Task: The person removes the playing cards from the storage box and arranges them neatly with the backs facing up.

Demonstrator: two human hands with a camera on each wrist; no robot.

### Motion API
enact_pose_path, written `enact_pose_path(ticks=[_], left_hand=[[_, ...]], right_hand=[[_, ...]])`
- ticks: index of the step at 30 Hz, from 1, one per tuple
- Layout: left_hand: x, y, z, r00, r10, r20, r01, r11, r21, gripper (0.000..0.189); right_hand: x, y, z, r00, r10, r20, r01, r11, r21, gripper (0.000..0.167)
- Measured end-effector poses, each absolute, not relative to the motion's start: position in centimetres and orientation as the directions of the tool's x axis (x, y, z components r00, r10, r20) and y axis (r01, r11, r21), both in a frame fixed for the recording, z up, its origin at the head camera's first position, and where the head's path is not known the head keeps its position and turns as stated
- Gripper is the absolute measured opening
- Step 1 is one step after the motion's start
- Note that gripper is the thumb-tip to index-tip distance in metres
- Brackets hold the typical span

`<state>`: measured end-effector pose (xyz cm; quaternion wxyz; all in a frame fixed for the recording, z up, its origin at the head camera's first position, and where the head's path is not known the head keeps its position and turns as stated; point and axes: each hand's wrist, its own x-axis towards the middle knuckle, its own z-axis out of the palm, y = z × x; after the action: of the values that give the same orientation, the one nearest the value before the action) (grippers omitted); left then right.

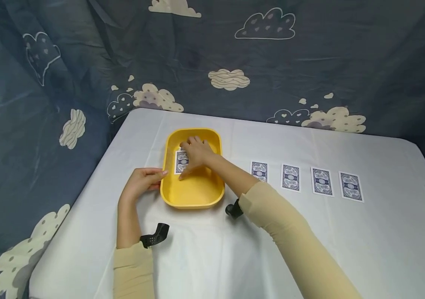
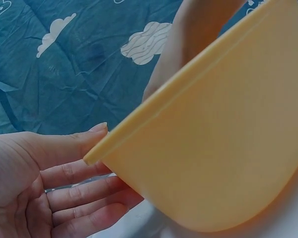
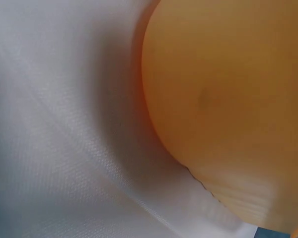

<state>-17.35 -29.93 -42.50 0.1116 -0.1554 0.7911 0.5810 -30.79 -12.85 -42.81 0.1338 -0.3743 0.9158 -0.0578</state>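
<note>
A yellow plastic tray (image 1: 191, 195) stands on the white-covered table. My left hand (image 1: 143, 182) pinches its left rim, the thumb on top and the fingers below the edge, seen close up in the left wrist view. Inside the tray, a blue-and-white playing card (image 1: 181, 162) lies face down, with a bit of another card showing beyond it. My right hand (image 1: 197, 154) reaches in over this card, thumb on the near side and fingers on the far side, hiding its right part; I cannot tell whether they grip it. The right wrist view shows the tray's outer wall (image 3: 223, 99).
Several face-down cards lie in a row to the tray's right, from a near card (image 1: 259, 171) to a last card (image 1: 351, 186). My right forearm (image 1: 294, 232) crosses beside the first one. A dark cloud-patterned cloth (image 1: 197, 50) hangs behind the table (image 1: 212, 257).
</note>
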Motion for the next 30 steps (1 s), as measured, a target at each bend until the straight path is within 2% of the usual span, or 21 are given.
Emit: enact_pose_path(ticks=[7, 13, 18, 25, 30], left_hand=[[-17.4, -29.7, -42.7, -0.925, -0.119, -0.360, -0.379, 0.263, 0.887, 0.048], [-17.5, -29.7, -42.7, -0.922, -0.125, -0.366, -0.387, 0.273, 0.881, 0.048], [-17.5, -29.6, -42.6, -0.925, -0.115, -0.363, -0.380, 0.267, 0.885, 0.048], [-17.7, -29.4, -42.5, -0.926, -0.118, -0.359, -0.378, 0.277, 0.883, 0.047], [-17.6, -29.5, -42.5, -0.922, -0.125, -0.365, -0.386, 0.279, 0.879, 0.047]], right_hand=[[-30.9, -12.9, -43.3, -0.678, -0.691, -0.251, -0.667, 0.722, -0.183, 0.106], [-30.9, -13.4, -43.1, -0.659, -0.694, -0.289, -0.652, 0.719, -0.241, 0.093], [-30.9, -13.3, -42.9, -0.660, -0.694, -0.287, -0.655, 0.719, -0.233, 0.091], [-30.5, -12.6, -41.9, -0.648, -0.736, -0.196, -0.707, 0.677, -0.202, 0.094], [-30.5, -11.6, -39.9, -0.643, -0.757, -0.119, -0.725, 0.651, -0.222, 0.091]])
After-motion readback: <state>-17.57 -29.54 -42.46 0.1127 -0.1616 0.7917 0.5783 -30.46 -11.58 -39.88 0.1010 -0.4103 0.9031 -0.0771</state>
